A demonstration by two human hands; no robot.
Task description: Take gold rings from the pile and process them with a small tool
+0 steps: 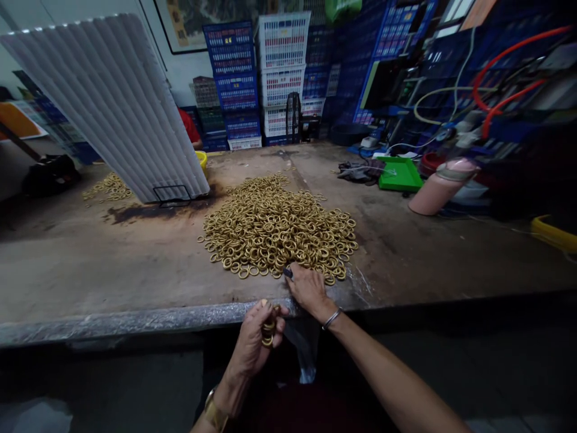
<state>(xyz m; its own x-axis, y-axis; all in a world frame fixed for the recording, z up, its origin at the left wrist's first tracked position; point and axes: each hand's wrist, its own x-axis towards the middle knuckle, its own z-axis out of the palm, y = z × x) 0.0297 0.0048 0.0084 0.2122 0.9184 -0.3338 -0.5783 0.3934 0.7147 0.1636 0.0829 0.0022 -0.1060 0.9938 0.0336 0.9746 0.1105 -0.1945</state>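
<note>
A wide heap of brass-coloured rings lies on the table in front of me. My left hand is closed around several of these rings, held in a short row just off the table's front edge. At the heap's near edge, my right hand is palm down with its fingers curled towards the rings. A small dark piece shows by its thumb and index finger; its kind is unclear. The undersides of the right fingers are hidden.
A tall ribbed white panel stands at left on a wire stand, with more rings behind. At right are a green tray, a pink bottle and red hoses. Stacked crates line the back; a person's red sleeve shows beside the panel.
</note>
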